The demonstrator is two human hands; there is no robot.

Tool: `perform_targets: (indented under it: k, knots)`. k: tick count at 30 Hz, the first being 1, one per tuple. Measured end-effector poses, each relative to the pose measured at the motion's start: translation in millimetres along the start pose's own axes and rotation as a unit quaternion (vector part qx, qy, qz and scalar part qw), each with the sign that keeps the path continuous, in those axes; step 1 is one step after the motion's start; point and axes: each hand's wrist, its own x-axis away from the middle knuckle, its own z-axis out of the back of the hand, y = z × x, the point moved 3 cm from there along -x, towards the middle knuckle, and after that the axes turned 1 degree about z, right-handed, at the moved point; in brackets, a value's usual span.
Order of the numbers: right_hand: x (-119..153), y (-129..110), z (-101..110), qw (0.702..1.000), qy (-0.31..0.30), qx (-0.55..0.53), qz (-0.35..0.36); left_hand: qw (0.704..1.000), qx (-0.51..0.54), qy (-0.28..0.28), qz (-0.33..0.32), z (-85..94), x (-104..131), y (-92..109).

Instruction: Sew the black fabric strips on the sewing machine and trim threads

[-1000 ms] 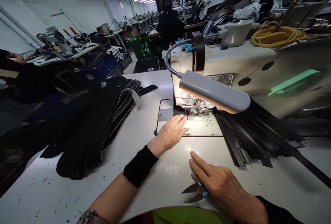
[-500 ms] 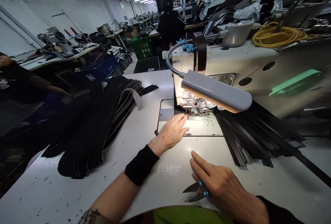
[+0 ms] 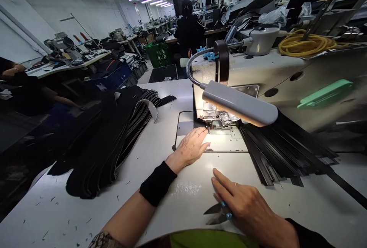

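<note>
My left hand [image 3: 191, 146] lies on the sewing machine's metal plate [image 3: 229, 143], its fingertips close to the presser foot [image 3: 208, 125]. Its fingers lie together with the thumb apart, and nothing shows in them. My right hand [image 3: 243, 204] rests on the white table nearer to me, shut on small dark snips [image 3: 215, 213] with blue-green parts, their two blades apart and pointing left. Its index and middle fingers stretch forward on the tabletop. A lit lamp [image 3: 240, 102] hangs over the needle area.
A stack of black curved pieces [image 3: 114, 137] lies at the left of the table [image 3: 137, 187]. Black strips [image 3: 281, 148] fan out at the right under the machine body [image 3: 269, 72]. One person [image 3: 189, 28] sits ahead; another's arm [image 3: 61, 99] shows at far left.
The view has shifted slightly. Both hands keep nearly the same place and pose on the table and plate.
</note>
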Motion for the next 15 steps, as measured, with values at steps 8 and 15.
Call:
perform_targets:
  k: [8, 15]
  knots:
    - [-5, 1, 3, 1.000, 0.005, -0.022, 0.005, 0.991, 0.010, 0.129, 0.028, 14.0, -2, -17]
    - [24, -20, 16, 0.996, 0.009, -0.082, 0.013, 0.999, 0.002, 0.051, 0.013, 10.2, -2, -25]
